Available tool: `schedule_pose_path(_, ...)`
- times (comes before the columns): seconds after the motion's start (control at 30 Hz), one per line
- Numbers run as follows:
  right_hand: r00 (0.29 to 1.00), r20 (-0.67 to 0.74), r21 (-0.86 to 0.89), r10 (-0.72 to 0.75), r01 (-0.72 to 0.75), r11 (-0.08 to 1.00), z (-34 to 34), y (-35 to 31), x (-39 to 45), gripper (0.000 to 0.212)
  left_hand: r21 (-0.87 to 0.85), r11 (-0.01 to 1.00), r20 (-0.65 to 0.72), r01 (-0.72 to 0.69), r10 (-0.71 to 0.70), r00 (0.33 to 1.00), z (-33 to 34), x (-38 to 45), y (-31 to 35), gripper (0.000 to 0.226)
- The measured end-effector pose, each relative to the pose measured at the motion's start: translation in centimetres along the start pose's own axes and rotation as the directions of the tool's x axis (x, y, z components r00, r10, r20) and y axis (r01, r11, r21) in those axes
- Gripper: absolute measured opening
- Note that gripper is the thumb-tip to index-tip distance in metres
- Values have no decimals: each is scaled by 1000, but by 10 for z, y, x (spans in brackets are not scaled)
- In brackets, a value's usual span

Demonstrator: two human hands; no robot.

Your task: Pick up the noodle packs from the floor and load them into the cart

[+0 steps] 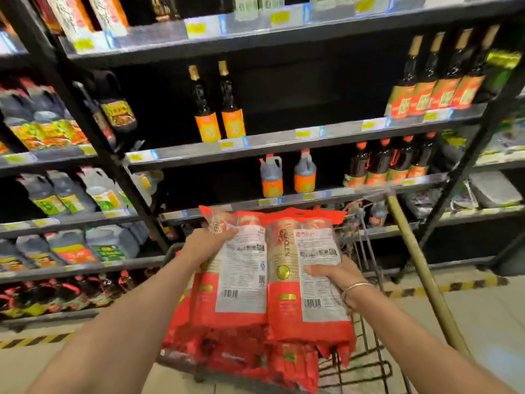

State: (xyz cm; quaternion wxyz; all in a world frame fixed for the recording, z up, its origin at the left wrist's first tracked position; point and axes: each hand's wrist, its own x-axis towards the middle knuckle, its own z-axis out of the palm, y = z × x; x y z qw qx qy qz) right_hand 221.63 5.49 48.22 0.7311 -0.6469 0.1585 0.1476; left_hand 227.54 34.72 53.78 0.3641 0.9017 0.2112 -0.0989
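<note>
I'm gripping two noodle packs [272,268], left hand [208,240] at ten o'clock, right hand [331,275] at four, lowering them into the cart [366,354]; next I'm letting go.

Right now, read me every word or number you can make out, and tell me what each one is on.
"WEFOLEN", roughly, runs sideways on the right noodle pack, held by the right hand.
"WEF", cut off, on the left noodle pack, under the left hand.
Fine print and barcode digits on both packs: too small.
Shelf price tags and bottle labels: too blurred.
</note>
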Motion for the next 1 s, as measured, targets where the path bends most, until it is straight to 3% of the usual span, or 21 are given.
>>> schedule_pose_path(0.23, 986, -74, -61, 151, -156, 986, -1, 28, 75, 47, 22, 994, 147, 110, -113, 983, 49, 91, -13, 68)
schedule_pose_path(0.33, 944, -115, -13, 310, -313, 950, -7, 54, 95, 47, 47, 986, 205, 159, -165, 965, 71, 120, -25, 86)
schedule_pose_path(0.43, 903, -47, 8, 427, -427, 904, -3, 71, 110, 68, 210, 967, 174, 147, -185, 967, 82, 136, -28, 89)
schedule_pose_path(0.53, 889, -115, -20, 444, -448, 894, -2, 100, 133, 121, 363, 931, 56, 38, -62, 996, 88, 137, -37, 77)
schedule_pose_path(0.63, 901, -212, -54, 378, -397, 916, -13, 145, 158, 135, 378, 924, 21, 51, -63, 998, 94, 130, -55, 69)
schedule_pose_path(0.77, 881, -358, -260, 308, -411, 874, 6, 115, 147, 135, 447, 894, 24, 15, -29, 999, 94, 131, -62, 66)
schedule_pose_path(0.87, 900, -376, -554, 220, -408, 726, 21, 83, 135, 116, 408, 913, 65, 6, -36, 997, 90, 133, -57, 64)
schedule_pose_path(0.93, 934, -352, -778, 59, -327, 536, 27, 59, 132, 92, 393, 919, 73, -16, -13, 997, 84, 133, -48, 61)
schedule_pose_path(1.0, 955, -282, -896, -89, -230, 379, 38, 26, 126, 77, 385, 918, 59, -97, 80, 995, 72, 129, -36, 59)
